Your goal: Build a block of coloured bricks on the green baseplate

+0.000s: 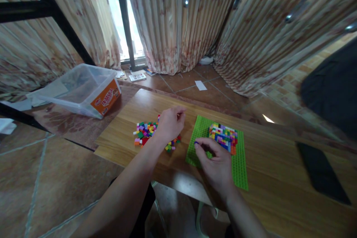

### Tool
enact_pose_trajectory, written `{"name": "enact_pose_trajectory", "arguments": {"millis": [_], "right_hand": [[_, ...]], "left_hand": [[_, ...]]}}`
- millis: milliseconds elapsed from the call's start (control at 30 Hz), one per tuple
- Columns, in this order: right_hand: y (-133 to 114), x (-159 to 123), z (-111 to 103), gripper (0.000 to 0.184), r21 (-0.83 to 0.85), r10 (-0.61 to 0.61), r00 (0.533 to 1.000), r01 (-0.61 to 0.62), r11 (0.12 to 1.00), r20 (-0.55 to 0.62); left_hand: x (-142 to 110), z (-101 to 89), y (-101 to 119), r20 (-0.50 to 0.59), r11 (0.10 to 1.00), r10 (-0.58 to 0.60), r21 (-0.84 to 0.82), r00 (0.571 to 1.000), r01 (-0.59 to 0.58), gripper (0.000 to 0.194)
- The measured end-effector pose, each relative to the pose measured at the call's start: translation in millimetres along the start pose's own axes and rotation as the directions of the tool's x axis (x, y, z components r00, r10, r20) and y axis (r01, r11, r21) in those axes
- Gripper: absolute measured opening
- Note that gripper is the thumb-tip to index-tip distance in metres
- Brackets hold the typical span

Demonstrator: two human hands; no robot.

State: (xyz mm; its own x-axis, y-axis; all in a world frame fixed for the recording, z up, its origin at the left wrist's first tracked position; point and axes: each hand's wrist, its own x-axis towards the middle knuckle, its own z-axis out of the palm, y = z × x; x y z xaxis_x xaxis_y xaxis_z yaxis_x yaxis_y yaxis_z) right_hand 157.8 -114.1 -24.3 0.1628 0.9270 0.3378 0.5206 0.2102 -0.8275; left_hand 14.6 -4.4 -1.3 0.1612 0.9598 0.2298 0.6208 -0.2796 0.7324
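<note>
My right hand [216, 158] pinches a small dark purple toy brick [196, 142] between thumb and forefinger, over the left part of a green baseplate [240, 176]. On that plate stands a low block of many-coloured bricks [223, 135], partly covered by my right hand. My left hand [171, 122] is above the wooden table, between a pile of loose bricks [146, 130] and the plate. Its fingers are curled together; whatever they may hold is hidden. My left hand and forearm cover part of the pile.
A clear plastic box [80, 100] with an orange label stands on the left beyond the wooden table [173, 178]. A dark flat phone-like object [320, 171] lies at the table's right. Striped curtains [178, 22] hang behind, and papers [200, 85] lie on the tiled floor.
</note>
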Motion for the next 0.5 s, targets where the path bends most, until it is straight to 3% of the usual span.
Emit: {"name": "enact_pose_trajectory", "arguments": {"millis": [167, 400, 500], "right_hand": [[8, 0, -24, 0.018, -0.07, -0.002, 0.999, 0.0, 0.998, -0.04], [30, 6, -60, 0.022, -0.099, 0.1, 0.97, -0.125, 0.987, -0.224], [38, 9, -67, 0.02, -0.175, 0.072, 0.972, -0.112, 0.978, -0.222]], "left_hand": [[0, 3.1, 3, 0.015, 1.0, 0.017, 0.011, 1.0, -0.017, 0.025], [-2, 10.5, 7, 0.039, 0.999, 0.013, 0.037, 0.999, -0.015, 0.026], [-2, 12.9, 7, 0.047, 0.998, 0.046, 0.04, 0.998, -0.048, 0.026]]}}
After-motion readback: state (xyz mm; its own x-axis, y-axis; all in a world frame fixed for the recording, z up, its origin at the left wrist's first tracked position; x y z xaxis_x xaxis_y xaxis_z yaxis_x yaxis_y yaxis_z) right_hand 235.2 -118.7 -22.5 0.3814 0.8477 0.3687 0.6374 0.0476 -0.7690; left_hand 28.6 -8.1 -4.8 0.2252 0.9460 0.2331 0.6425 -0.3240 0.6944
